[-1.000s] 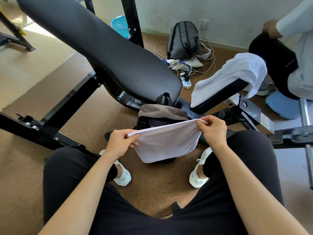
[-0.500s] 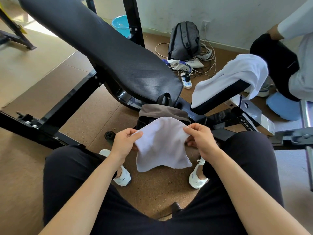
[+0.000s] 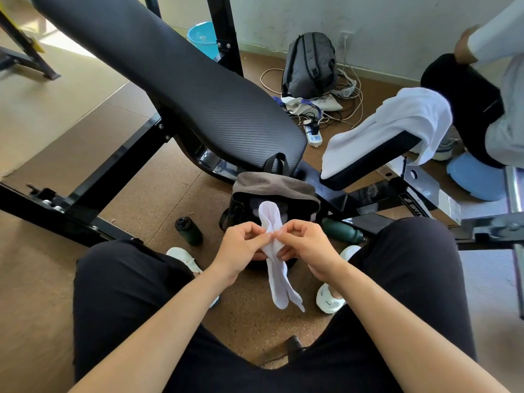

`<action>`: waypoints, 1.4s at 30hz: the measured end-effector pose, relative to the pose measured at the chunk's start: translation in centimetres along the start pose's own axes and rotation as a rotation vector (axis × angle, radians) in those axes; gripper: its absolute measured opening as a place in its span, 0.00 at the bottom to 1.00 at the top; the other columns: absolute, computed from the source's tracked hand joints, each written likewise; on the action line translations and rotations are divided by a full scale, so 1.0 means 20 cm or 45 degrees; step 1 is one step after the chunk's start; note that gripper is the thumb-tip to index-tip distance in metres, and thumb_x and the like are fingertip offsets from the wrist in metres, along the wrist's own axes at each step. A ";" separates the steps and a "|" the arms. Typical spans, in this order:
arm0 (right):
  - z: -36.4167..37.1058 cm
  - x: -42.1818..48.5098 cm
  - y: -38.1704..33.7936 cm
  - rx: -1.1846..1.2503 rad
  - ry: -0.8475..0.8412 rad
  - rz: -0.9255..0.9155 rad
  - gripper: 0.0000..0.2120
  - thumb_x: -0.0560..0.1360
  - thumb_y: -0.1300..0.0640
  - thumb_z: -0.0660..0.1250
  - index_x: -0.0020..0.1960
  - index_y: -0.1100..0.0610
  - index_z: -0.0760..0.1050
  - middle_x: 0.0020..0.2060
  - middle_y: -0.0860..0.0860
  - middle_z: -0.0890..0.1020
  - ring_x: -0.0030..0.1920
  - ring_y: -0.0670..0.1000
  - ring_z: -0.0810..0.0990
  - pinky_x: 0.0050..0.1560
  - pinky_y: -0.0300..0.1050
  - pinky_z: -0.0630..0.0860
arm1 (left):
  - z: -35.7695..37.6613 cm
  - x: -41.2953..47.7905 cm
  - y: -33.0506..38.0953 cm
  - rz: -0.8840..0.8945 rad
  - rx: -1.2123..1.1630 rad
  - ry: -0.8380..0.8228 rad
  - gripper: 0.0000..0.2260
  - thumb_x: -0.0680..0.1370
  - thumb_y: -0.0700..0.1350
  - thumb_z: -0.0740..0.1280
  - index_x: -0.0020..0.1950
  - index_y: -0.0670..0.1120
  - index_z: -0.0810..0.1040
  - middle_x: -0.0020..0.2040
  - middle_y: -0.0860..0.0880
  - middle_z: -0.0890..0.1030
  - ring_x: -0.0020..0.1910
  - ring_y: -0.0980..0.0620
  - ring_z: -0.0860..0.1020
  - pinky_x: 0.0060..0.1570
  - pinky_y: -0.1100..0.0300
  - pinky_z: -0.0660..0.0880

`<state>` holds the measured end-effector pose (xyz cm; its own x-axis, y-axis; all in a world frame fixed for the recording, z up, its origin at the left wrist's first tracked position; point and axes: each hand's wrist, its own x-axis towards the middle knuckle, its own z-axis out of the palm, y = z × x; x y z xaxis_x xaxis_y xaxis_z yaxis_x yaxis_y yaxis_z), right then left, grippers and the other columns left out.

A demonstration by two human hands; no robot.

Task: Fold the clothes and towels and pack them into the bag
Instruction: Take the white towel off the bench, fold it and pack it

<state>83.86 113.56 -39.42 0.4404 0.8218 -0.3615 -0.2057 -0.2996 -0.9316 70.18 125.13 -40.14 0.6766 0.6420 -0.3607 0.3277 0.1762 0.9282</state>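
From your head camera, your left hand [image 3: 241, 245] and right hand [image 3: 304, 245] pinch a small white cloth [image 3: 276, 259], folded narrow, hanging between your knees just above the open grey-and-black fabric bag [image 3: 272, 191] on the floor.

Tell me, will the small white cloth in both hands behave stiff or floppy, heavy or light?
Probably floppy: the white cloth droops in loose folds below where the left hand and right hand pinch it. Likely light, since fingertips alone carry it.
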 end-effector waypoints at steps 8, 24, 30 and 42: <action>0.00 -0.02 -0.01 0.127 -0.121 -0.016 0.09 0.80 0.69 0.64 0.53 0.67 0.83 0.47 0.65 0.85 0.47 0.58 0.86 0.51 0.48 0.83 | -0.04 0.01 -0.03 0.230 0.163 -0.120 0.14 0.73 0.44 0.79 0.57 0.47 0.82 0.50 0.49 0.85 0.51 0.48 0.84 0.51 0.55 0.83; -0.07 0.02 0.01 -0.979 -0.156 -0.539 0.16 0.74 0.58 0.74 0.61 0.49 0.80 0.54 0.44 0.81 0.48 0.43 0.79 0.47 0.43 0.76 | -0.07 0.02 -0.03 0.438 0.261 -0.154 0.08 0.74 0.37 0.78 0.52 0.42 0.85 0.46 0.48 0.87 0.47 0.49 0.85 0.48 0.57 0.82; -0.08 0.00 -0.03 -0.831 -0.050 -0.555 0.04 0.74 0.60 0.75 0.46 0.52 0.82 0.41 0.44 0.79 0.40 0.44 0.78 0.42 0.48 0.78 | -0.07 0.05 -0.09 0.304 0.296 -0.325 0.18 0.72 0.37 0.79 0.59 0.44 0.79 0.50 0.46 0.83 0.49 0.48 0.83 0.48 0.58 0.81; -0.27 -0.02 -0.10 -0.434 0.506 -0.588 0.03 0.77 0.59 0.73 0.50 0.57 0.81 0.39 0.52 0.81 0.34 0.53 0.77 0.35 0.45 0.74 | -0.14 0.16 -0.30 0.139 0.920 -0.382 0.07 0.75 0.43 0.76 0.52 0.45 0.84 0.49 0.50 0.84 0.49 0.51 0.81 0.49 0.53 0.78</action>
<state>88.90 111.22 -37.58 0.7166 0.6815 0.1485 0.3365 -0.1514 -0.9294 68.64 128.21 -46.70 0.8449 0.3806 -0.3759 0.5269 -0.4705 0.7078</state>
